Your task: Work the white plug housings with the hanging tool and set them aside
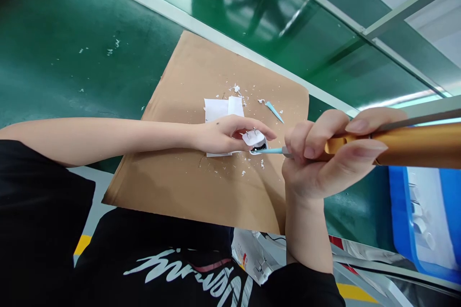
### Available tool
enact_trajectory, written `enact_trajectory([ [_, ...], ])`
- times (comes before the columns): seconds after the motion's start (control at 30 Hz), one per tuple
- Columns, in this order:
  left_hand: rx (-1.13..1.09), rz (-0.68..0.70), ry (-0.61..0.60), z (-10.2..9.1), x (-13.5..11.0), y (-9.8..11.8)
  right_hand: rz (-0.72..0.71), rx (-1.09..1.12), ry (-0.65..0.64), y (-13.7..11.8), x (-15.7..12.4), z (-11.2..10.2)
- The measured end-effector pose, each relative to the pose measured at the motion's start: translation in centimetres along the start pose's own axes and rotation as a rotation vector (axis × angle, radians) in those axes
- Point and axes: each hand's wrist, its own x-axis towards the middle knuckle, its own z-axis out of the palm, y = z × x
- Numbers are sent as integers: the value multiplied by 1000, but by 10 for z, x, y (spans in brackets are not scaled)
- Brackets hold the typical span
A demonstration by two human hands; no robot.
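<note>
From my remote seat, at the upper left of the frame, I am seeing a green bench (108,81) with a few white flecks (110,52) lying on it. A bare forearm in a black sleeve is reaching in from the left edge toward the centre. A brown cardboard sheet (194,177) is covering the middle of the frame, and white paper pieces (216,107) are lying there, partly under the wrist. At the centre, my left hand (236,132) is pinching a white plug piece (254,137) between thumb and fingers; metal prongs are pointing up, and a dark opening is showing along its lower edge. White crumbs (236,88) are scattering the cardboard around it. Just right of centre, a loose light-blue blade (275,112) is lying slanted on the cardboard. Below that, a light-blue tip (272,150) is meeting the dark opening. Right of it, my right hand (324,148) is wrapping closed around a gold-coloured tool (421,144), which is carrying that tip and extending to the right edge. At the lower right, a blue bin (400,220) is holding small white parts (419,225).
</note>
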Motion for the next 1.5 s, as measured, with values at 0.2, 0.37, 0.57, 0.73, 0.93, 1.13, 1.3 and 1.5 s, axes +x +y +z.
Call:
enact_trajectory([
  [0.2, 31, -19, 6, 0, -1, 0, -8, 19, 3, 0, -1, 1],
  [0.37, 84, -27, 9, 0, -2, 3, -18, 14, -6, 0, -2, 1],
  [0.57, 73, -52, 28, 2, -1, 2, -24, 26, -2, 0, -2, -2],
  [0.73, 43, -94, 26, 0, -1, -1, -24, -6, 15, 0, -3, -3],
  [0.93, 49, -117, 19, 0, -2, -2, -39, 46, 13, 1, -3, -4],
  [1.13, 46, -94, 41, 1, -3, -2, -20, 50, 1, 2, -1, -6],
  [1.3, 35, -92, 38, 1, -3, -3, -2, -2, 42, 0, -2, -4],
  [1.5, 26, -94, 47, 1, -2, -3, 18, -46, 63, 0, -2, -4],
])
